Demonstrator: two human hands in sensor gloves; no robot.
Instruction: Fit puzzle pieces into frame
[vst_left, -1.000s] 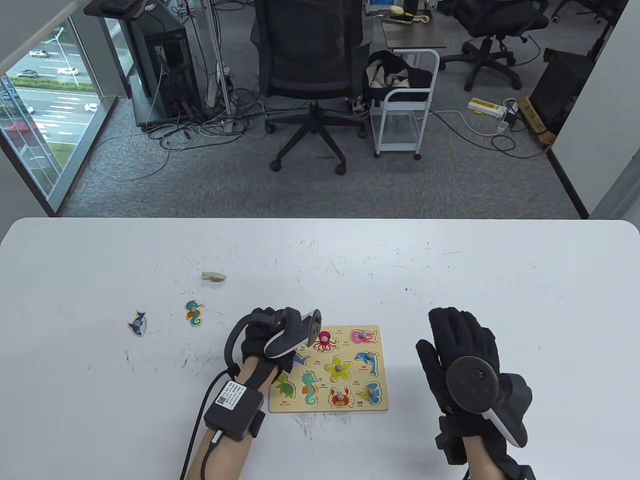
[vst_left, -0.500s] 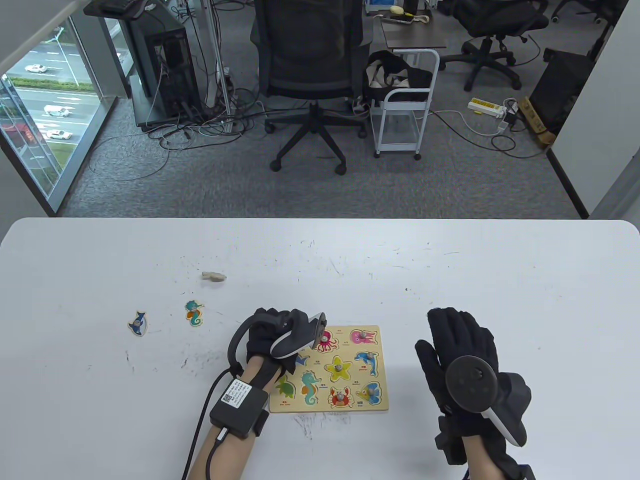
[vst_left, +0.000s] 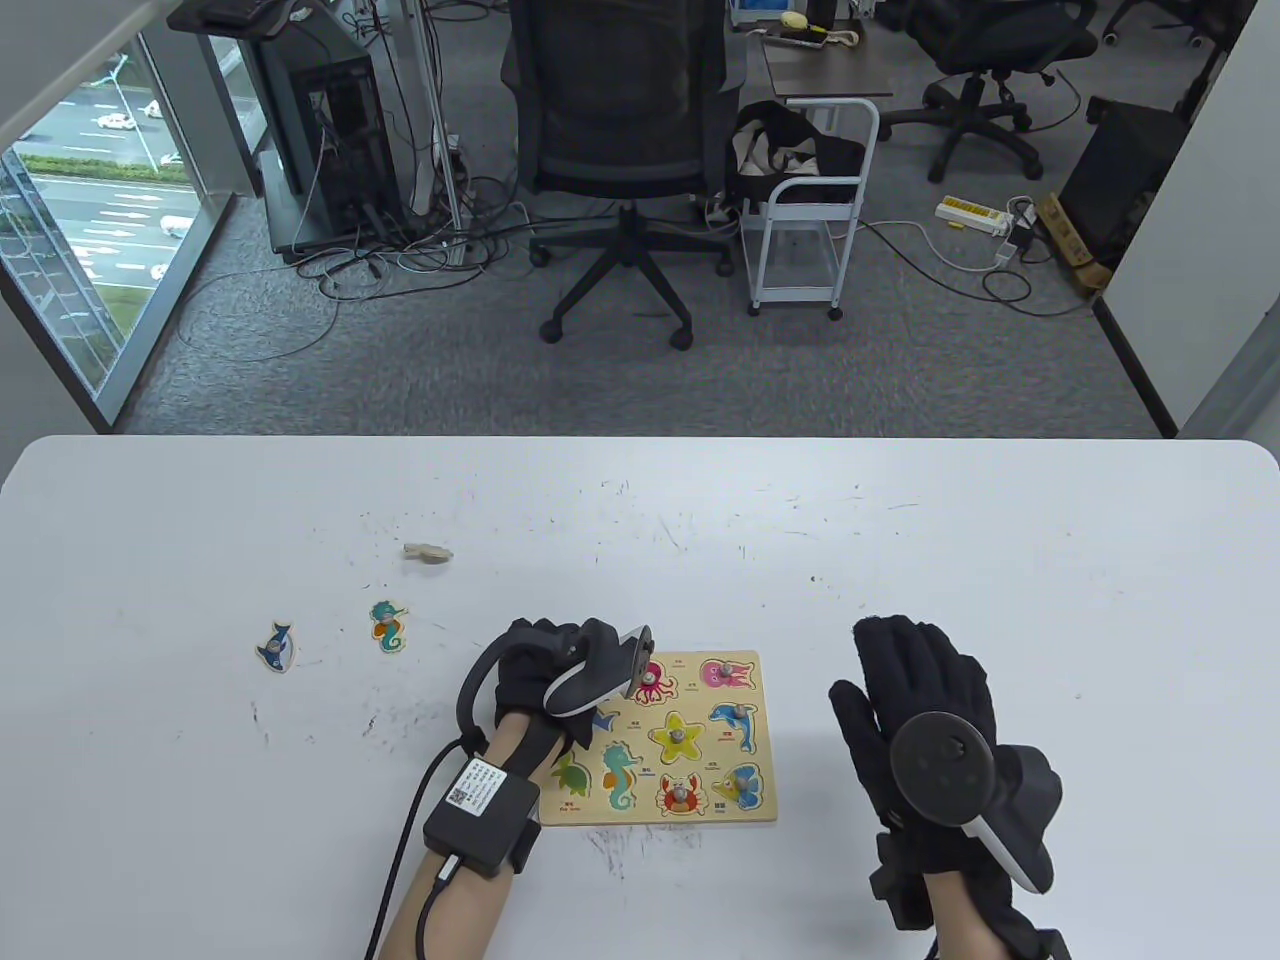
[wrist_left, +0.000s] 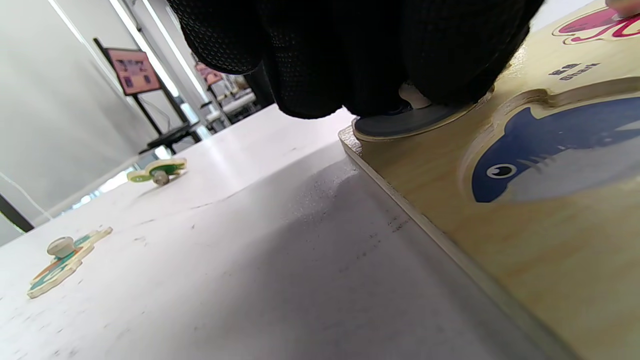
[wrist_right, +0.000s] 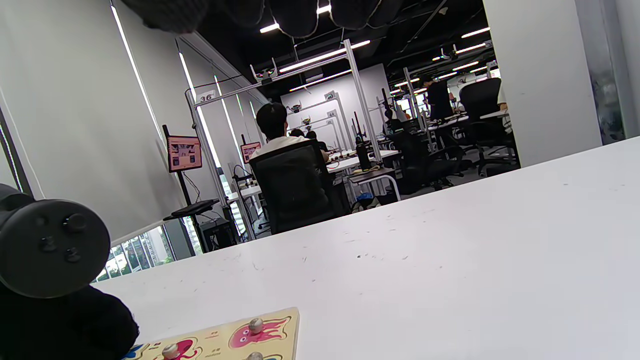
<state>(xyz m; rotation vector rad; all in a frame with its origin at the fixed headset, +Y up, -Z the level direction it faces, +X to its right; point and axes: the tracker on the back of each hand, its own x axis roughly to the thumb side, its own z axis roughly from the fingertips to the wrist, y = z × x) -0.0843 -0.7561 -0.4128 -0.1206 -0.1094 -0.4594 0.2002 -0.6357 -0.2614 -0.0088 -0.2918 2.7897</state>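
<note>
My left hand (vst_left: 535, 670) presses a dark piece (wrist_left: 405, 122) into the frame (vst_left: 745, 815) at lower centre, fingers bunched together, while my right hand (vst_left: 925, 700) hovers flat, fingers straight, to its right.

The wooden puzzle frame (vst_left: 745, 812) lies flat on the white table in the lower centre of the table view, a pale square board printed with sea animals, most of its slots filled with knobbed pieces such as a yellow starfish (vst_left: 678, 736), a red crab (vst_left: 682, 794) and a teal seahorse (vst_left: 620, 775). A dark piece (wrist_left: 410, 121) sits at the board's upper-left corner under gloved fingers, beside the empty shark slot (wrist_left: 550, 150). Three loose pieces lie well apart from the board at centre left: a blue shark piece (vst_left: 275, 646), a teal seahorse piece (vst_left: 387, 625), and a pale piece (vst_left: 428, 552) farther up.
</note>
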